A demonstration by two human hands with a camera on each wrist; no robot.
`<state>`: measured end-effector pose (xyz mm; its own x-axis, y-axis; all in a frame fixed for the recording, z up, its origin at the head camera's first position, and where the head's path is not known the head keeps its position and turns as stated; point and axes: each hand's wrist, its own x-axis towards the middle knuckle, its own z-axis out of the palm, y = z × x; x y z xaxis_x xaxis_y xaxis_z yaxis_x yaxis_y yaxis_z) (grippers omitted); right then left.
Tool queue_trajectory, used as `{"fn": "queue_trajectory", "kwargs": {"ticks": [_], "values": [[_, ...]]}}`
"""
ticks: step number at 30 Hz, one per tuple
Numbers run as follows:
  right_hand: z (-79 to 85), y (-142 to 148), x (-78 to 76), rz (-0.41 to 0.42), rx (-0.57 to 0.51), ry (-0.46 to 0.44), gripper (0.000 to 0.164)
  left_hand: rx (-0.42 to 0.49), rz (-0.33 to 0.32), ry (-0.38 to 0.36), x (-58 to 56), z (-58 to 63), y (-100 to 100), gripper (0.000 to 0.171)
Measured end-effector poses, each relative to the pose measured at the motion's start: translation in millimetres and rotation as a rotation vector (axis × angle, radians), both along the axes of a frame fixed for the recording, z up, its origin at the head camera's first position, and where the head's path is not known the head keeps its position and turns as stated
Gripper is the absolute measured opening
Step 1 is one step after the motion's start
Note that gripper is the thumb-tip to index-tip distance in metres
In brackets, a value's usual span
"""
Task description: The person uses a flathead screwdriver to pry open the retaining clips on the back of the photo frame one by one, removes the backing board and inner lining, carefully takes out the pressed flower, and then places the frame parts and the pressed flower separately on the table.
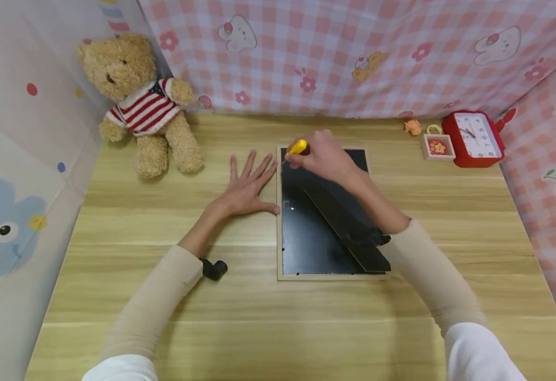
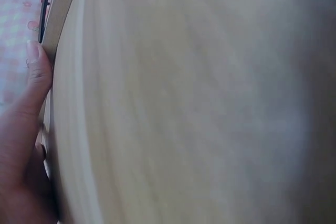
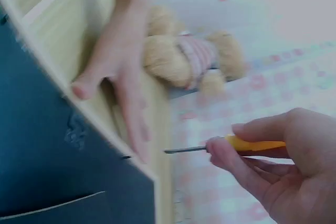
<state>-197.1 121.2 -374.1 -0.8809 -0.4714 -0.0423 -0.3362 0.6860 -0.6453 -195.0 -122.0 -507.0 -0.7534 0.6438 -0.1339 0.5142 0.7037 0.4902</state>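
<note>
A picture frame with a pale wooden rim lies back side up on the table. Its black backing board carries a slanting black stand leg. My left hand lies spread flat on the table, thumb and fingertips touching the frame's left side; its thumb rests at the rim in the left wrist view. My right hand holds a yellow-handled screwdriver over the frame's far left corner. In the right wrist view the thin metal shaft points toward the rim; whether it touches is unclear.
A teddy bear in a striped top sits at the back left. At the back right stand a red clock, a small wooden box and an orange trinket. Checked cloth hangs behind the table.
</note>
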Motion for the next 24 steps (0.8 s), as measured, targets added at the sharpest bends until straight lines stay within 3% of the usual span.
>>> {"fn": "queue_trajectory", "kwargs": {"ticks": [3, 7, 11, 17, 21, 24], "values": [[1.4, 11.4, 18.2, -0.048, -0.154, 0.039, 0.027, 0.009, -0.019, -0.004, 7.5, 1.0, -4.5, 0.142], [-14.7, 29.5, 54.2, -0.037, -0.276, 0.011, 0.03, 0.022, -0.046, -0.023, 29.2, 3.7, -6.2, 0.144], [-34.0, 53.9, 91.4, -0.043, -0.298, -0.108, 0.033, 0.068, -0.074, -0.023, 58.8, 6.6, 1.5, 0.139], [-54.0, 76.8, 132.6, -0.057, -0.32, -0.264, 0.03, 0.077, -0.115, -0.016, 102.6, 6.4, 2.9, 0.149], [-63.3, 79.5, 149.8, -0.017, -0.332, -0.254, 0.029, 0.107, -0.121, -0.025, 117.5, 7.4, 0.3, 0.148], [-71.1, 77.9, 157.1, 0.013, -0.346, -0.217, 0.029, 0.11, -0.121, -0.019, 121.6, 5.8, -1.0, 0.148]]}}
